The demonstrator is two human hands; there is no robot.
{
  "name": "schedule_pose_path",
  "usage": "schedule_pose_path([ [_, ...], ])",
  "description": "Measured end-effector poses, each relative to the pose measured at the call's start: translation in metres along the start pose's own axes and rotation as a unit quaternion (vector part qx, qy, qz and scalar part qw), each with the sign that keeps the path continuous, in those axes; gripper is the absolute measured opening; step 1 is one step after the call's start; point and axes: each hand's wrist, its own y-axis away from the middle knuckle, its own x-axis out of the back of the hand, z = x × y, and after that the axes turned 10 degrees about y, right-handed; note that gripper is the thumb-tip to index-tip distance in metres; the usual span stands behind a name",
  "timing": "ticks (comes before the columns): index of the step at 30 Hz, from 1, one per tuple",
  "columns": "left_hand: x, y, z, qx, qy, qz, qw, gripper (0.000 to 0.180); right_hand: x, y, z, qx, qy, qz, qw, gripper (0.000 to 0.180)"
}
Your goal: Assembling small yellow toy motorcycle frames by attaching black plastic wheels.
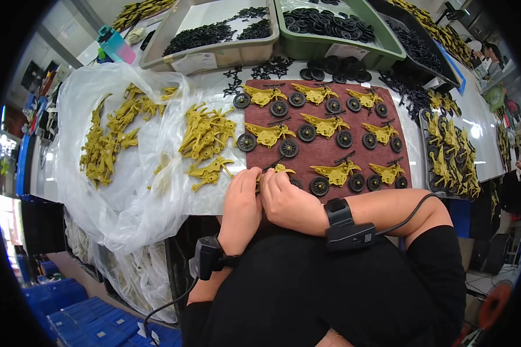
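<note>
While pinched between both hands (pixel 266 199), mustard-yellow toy motorbike (pixel 279 170), one black wheel, partly hidden.

- We see a white counter (pixel 486 130) carrying a dark red mat (pixel 324 153) and a clear plastic bag (pixel 98 115)
- Beige tray (pixel 214 55), green tray (pixel 382 55) at its far edge

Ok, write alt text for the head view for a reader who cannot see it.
Two bare hands, left hand and right hand, meet over a yellow toy motorcycle at the near edge of a dark red mat, where finished motorcycles stand in rows. Loose yellow frames lie on clear plastic to the left; trays of black wheels sit behind.
</note>
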Motion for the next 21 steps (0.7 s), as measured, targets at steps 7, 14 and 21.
schedule_pose_path([
  [7,0.001,0.000,0.006,0.064,0.014,-0.021,0.998,0.037,-0.011,-0.001,-0.007,-0.043,-0.021,0.081,0.996,0.028],
  [14,-0.009,0.040,-0.049,-0.219,-0.145,0.103,0.959,0.042,-0.039,-0.011,-0.034,-0.103,-0.171,0.142,0.970,0.030],
  [21,-0.017,0.031,-0.007,-0.277,-0.190,0.064,0.940,0.036,-0.044,-0.012,-0.032,-0.080,-0.180,0.124,0.973,0.029],
])
